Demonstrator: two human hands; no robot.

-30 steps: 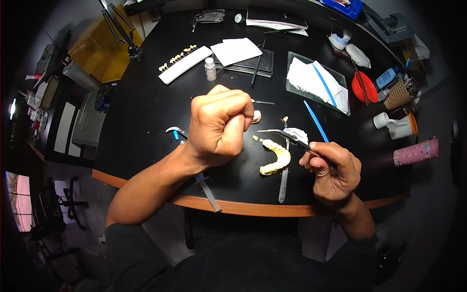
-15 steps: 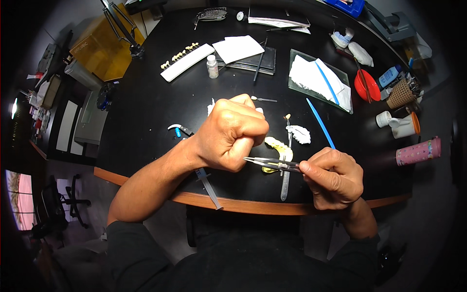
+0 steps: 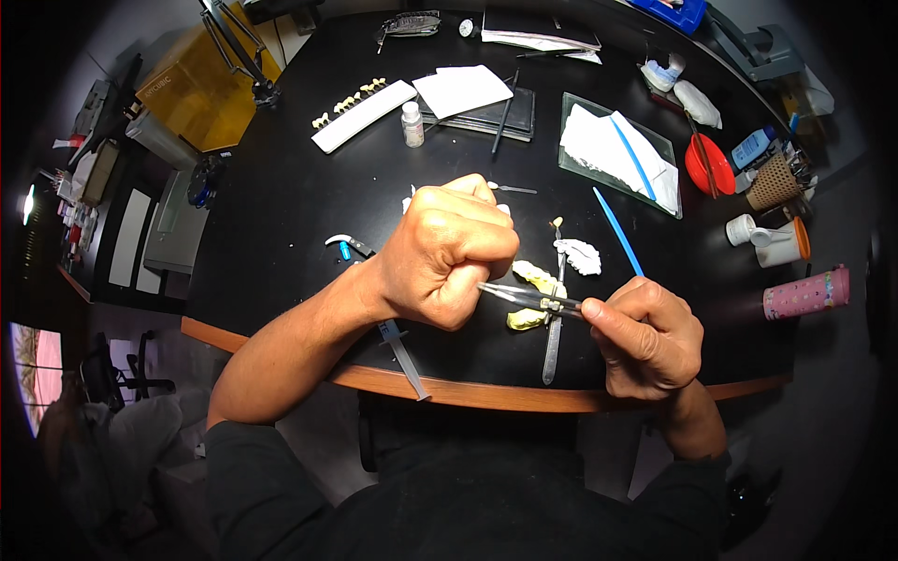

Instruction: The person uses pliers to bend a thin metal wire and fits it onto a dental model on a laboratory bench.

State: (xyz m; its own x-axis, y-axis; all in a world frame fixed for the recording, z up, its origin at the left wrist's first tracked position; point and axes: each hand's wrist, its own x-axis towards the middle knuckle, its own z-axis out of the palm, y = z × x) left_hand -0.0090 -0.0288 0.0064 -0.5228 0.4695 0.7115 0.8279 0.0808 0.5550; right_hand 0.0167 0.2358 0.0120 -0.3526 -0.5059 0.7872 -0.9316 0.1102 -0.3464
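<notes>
My left hand (image 3: 454,252) is closed in a fist above the middle of the table, its back toward me. Whatever its fingers may hold is hidden. My right hand (image 3: 655,341) pinches a pair of dark tweezers (image 3: 535,297) between thumb and fingers. Their pale tips point left and show right by the left fist, overlapping its edge. I cannot tell whether they touch it. Beneath the tweezers lie a yellow curved moulded piece (image 3: 528,320) and a slim metal instrument (image 3: 552,360). A crumpled white piece (image 3: 580,256) rests just beyond.
A blue stick (image 3: 617,229) lies beyond my right hand, and a syringe (image 3: 405,360) by the front edge. Farther back are a small bottle (image 3: 412,126), a white strip holder with tooth-shaped samples (image 3: 363,116), a glass slab (image 3: 572,154) and a red bowl (image 3: 697,173).
The tweezers' tips have risen slightly and the tool has turned a little. My left fist keeps its shape. A blurred person in light clothing has appeared by the chair at the lower left.
</notes>
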